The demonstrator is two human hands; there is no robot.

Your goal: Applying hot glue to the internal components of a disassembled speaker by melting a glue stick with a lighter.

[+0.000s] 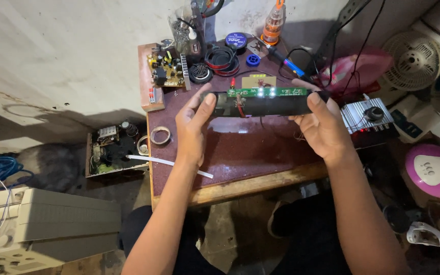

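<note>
Cluttered and dim, your corner workshop crowds in around a small maroon-topped table [240, 158] pushed against a stained wall. You hold a long black pack [273, 105] level above the tabletop, one end in each hand, so the narrow green circuit strip [273, 92] along its top edge faces up at you. Two small lights glow white on that strip, and keeping it turned toward your eyes lets you read them.

Your left hand [192, 127] wraps its end, thumb on the near face and fingers curled behind, a firm clasp rather than a fingertip pinch. Your right hand [322, 127] mirrors it, thumb pressed on top near the end and fingers cupped underneath. With the hands apart at the ends, the middle and the red wire [240, 107] crossing the pack stay uncovered.

Behind the pack lies a small tan board [259, 80], and further back sit coils of red and black wire [222, 58], a populated circuit board [166, 69] at the left corner and an orange-capped bottle [273, 23]. A ring of tape [160, 135] rests by your left wrist, near a white strip [169, 164] overhanging the table's edge. To your right a ribbed silver amplifier [365, 117] sits within reach, and a white fan [413, 58] stands beyond.
</note>
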